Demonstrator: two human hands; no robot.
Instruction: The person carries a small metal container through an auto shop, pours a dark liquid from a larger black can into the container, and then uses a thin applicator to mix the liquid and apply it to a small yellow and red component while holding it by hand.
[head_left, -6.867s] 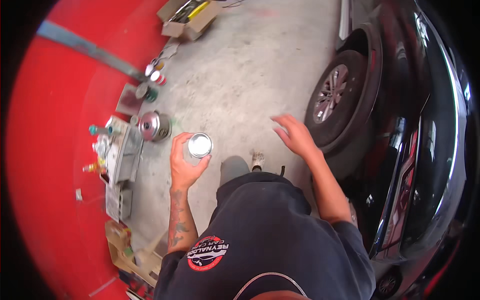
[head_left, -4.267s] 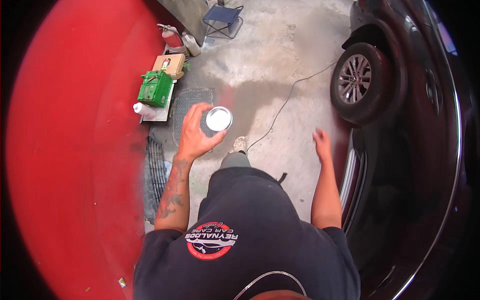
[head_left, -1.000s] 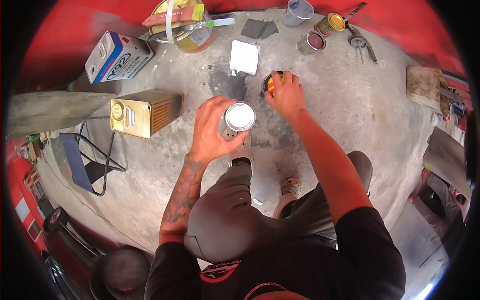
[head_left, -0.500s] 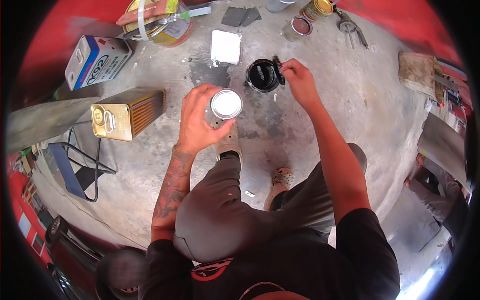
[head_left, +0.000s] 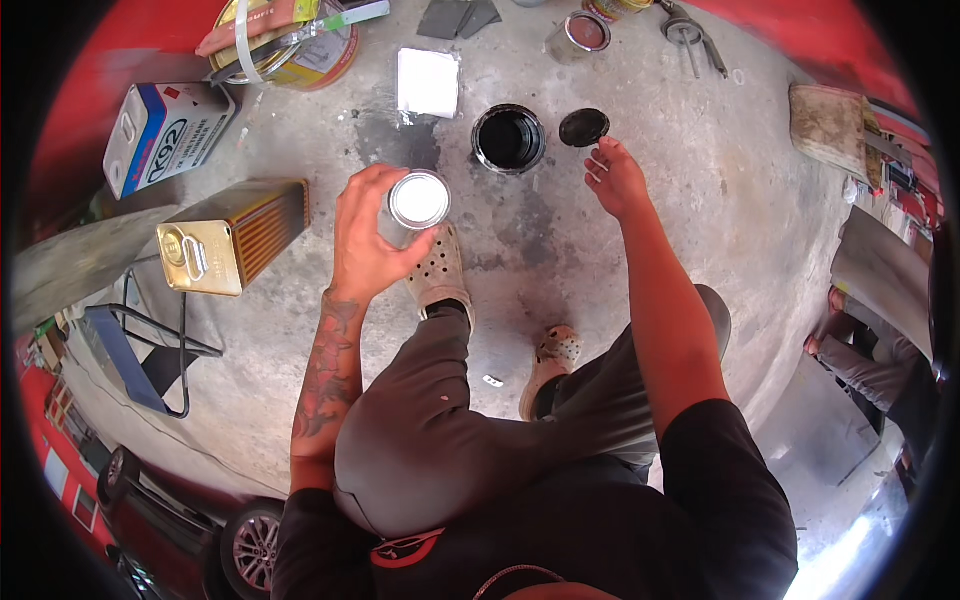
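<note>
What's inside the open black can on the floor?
Only black shows inside the open black can, wall included; its lid is off, to the right. Anything beneath that black is hidden, and the bottom and fill level can't be made out.

White-and-blue rectangular tin [head_left: 172, 138] at ten o'clock; blue-seated folding stool [head_left: 118, 350] at nine; black car [head_left: 160, 528] at eight; grey sheets [head_left: 445, 18] at twelve; co-worker's grey-trousered legs [head_left: 866, 358] at three.

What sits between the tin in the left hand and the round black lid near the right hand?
In the head view, an open can with a dark inside stands on the concrete floor between them.
</note>
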